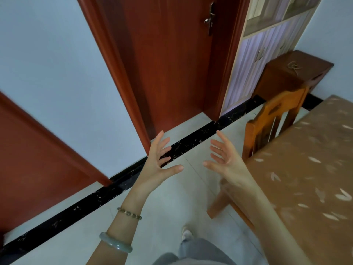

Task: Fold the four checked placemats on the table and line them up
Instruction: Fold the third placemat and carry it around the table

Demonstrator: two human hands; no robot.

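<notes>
Both hands were raised in front of the body, palms facing each other, fingers spread wide, nothing held: left hand (162, 161) and right hand (225, 159) near each other but not touching, over bare floor (172, 203). The table (309, 169) sat off to the right under a brown leaf-patterned cloth, only its near corner in view. No placemats showed anywhere on the visible part (they may lie on the part beyond the frame edge; could not tell). Judged: the folding had not begun, and the person stood facing the door (168, 64) and wall, not the work surface. Risks from here, as a guess only. First, the body was turned away from the table, so any reach would have to come with a turn to the right; the chair (267, 131) stood tucked at the table's end, between the person and that side, and a hip or forearm could catch its back. Second, a bangle (114, 243) and a bead bracelet (129, 213) sat on the left forearm; loose jewellery could snag or drag a mat's edge and spoil a fold. Third, the cloth looked smooth, perhaps slick, so mats pressed and creased on it might slide and the final row come out crooked.
</notes>
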